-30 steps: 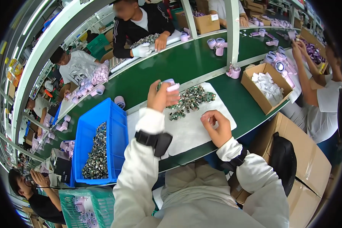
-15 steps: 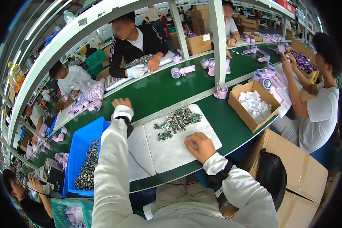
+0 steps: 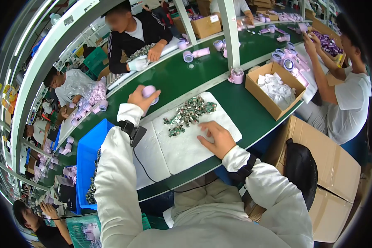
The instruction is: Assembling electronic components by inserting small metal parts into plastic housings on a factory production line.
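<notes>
At the rail along the bench, my left hand (image 3: pixel 139 98) is closed around a lilac plastic housing (image 3: pixel 149 91) with a round end. My right hand (image 3: pixel 218 140) hovers low over a white foam sheet (image 3: pixel 186 157), fingers apart and holding nothing. Just beyond its fingertips lies a loose pile of small green circuit boards (image 3: pixel 190 112). Left of my left forearm stands a blue bin (image 3: pixel 86 153) with many more small boards, partly hidden by my sleeve.
A cardboard box (image 3: pixel 277 89) of white pieces stands to the right. A white post (image 3: pixel 229 37) rises from the rail. Past it, more lilac housings (image 3: pixel 201 53) lie on the green belt (image 3: pixel 169 76). Co-workers sit across and on both sides. Large cartons (image 3: pixel 330 165) stand at my right.
My left hand was open and empty over the belt; now it grips a lilac housing. My right hand has opened its fingers and moved slightly toward the boards. The view has shifted.
</notes>
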`<state>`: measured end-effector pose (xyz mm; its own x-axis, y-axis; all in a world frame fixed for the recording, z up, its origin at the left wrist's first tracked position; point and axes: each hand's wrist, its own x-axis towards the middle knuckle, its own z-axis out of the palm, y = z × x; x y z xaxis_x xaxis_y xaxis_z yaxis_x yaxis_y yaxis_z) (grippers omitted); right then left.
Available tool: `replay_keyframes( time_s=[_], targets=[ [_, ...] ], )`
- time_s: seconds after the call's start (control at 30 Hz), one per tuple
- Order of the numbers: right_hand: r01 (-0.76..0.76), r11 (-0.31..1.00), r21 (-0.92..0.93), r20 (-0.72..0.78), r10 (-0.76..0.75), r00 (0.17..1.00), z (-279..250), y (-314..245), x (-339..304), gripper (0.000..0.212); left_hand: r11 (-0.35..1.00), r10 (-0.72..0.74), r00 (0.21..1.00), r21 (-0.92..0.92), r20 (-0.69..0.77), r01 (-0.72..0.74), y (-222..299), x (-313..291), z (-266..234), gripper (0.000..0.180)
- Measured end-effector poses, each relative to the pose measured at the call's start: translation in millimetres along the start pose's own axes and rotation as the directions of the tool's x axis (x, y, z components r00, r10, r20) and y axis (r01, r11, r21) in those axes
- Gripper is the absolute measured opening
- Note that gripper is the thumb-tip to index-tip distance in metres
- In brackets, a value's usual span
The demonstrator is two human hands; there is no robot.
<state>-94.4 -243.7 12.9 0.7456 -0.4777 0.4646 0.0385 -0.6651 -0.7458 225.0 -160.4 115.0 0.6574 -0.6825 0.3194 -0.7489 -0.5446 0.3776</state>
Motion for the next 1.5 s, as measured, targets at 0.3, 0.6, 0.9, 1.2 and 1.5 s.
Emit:
replay_keyframes(
  time_s=[0.3, 0.6, 0.9, 1.2, 1.5],
  targets=[
    [-0.166, 0.831, 0.531, -0.157, 0.289, 0.944, 4, 5, 12, 0.068, 0.902, 0.123, 0.861, -0.417, 0.494, 0.111, 121, -61, 48, 0.062],
    [-0.32, 0.748, 0.582, -0.14, 0.48, 0.866, -7, 22, 20, 0.057, 0.765, 0.239, 0.91, -0.642, 0.339, 0.039, 106, -107, 42, 0.042],
    [-0.231, 0.905, 0.357, -0.321, 0.351, 0.88, -6, 7, 14, 0.051, 0.894, 0.422, 0.906, -0.174, 0.021, -0.412, 100, -190, 50, 0.022],
    [0.192, 0.963, -0.191, 0.067, -0.182, 0.981, -2, -3, -2, 0.025, 0.927, 0.305, 0.932, 0.161, 0.196, -0.338, 101, -212, 65, 0.021],
    [0.183, 0.933, -0.31, 0.216, -0.118, 0.969, -11, -17, -3, 0.016, 0.885, 0.408, 0.825, 0.053, 0.392, -0.463, 89, -183, 25, 0.023]
  ],
)
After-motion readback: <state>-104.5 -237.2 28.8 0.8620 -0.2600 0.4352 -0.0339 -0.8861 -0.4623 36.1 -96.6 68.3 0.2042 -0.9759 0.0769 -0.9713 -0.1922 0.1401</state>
